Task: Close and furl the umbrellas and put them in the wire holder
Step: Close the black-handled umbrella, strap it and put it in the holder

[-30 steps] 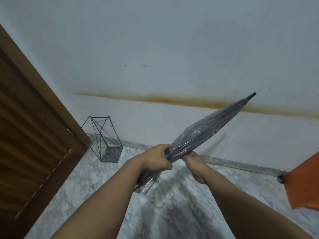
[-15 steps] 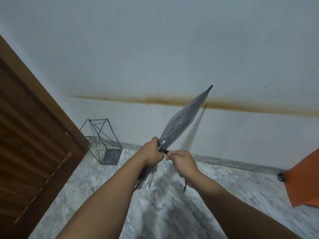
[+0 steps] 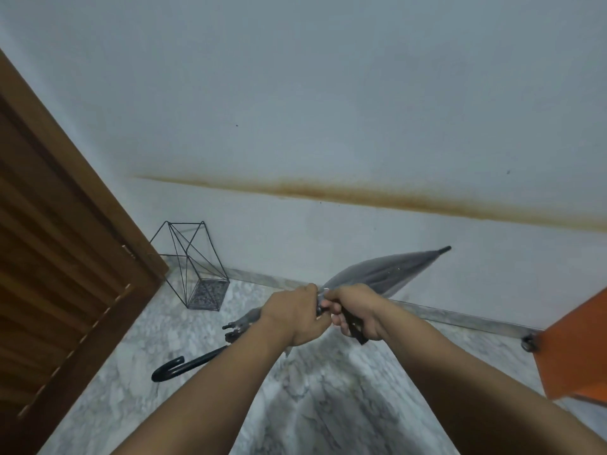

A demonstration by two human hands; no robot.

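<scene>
Head camera looks forward and down, close over the hands (image 3: 328, 310).

orange umbrella (image 3: 578, 353) cropped at right edge, grey umbrella (image 3: 384, 274) mid-section behind hands

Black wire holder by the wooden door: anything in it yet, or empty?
Empty. The black wire holder shows only its frame and mesh base; the grey translucent umbrella is held in the left hand and right hand.

left hand (image 3: 295, 315): bare, no sleeve | right hand (image 3: 356, 311): bare, no sleeve
</scene>
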